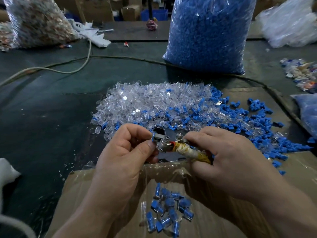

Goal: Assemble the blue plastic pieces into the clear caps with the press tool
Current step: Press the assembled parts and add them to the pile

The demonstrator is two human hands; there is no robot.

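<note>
My right hand [228, 157] grips the taped handle of a metal press tool [169, 142] held above the table. My left hand [127, 152] pinches a small blue piece with its clear cap [154, 137] at the tool's jaws. Behind the hands lies a heap of clear caps [147, 102], with loose blue pieces [257, 121] spread to its right. Several assembled blue-and-clear parts [169, 210] lie inside a plastic-lined cardboard box [85, 186] under my wrists.
A tall clear bag of blue pieces [209, 33] stands at the back. Another bag of brownish parts [37, 23] sits far left, a clear bag [291, 23] far right. A cable [68, 66] runs across the dark table. Mixed scraps [300, 73] lie at the right.
</note>
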